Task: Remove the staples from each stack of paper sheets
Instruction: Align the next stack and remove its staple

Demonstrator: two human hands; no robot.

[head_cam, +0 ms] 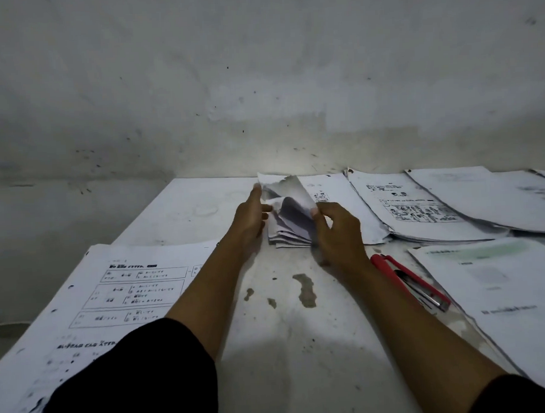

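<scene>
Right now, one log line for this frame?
left hand: holds paper stack | right hand: pinches lifted sheets | red cutter: idle on table

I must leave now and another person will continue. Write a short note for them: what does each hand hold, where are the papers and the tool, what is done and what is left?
Left hand: holds the left edge of the small paper stack, sheets fanned and lifted.
Right hand: fingers pinch the right side of the same stack.
Red tool: lies on the table, right of the right forearm, unheld.
Other stacks: far right row, near right, near left.
Done: cannot tell; no staple is visible.
Left: check the held stack and then the others.
</scene>
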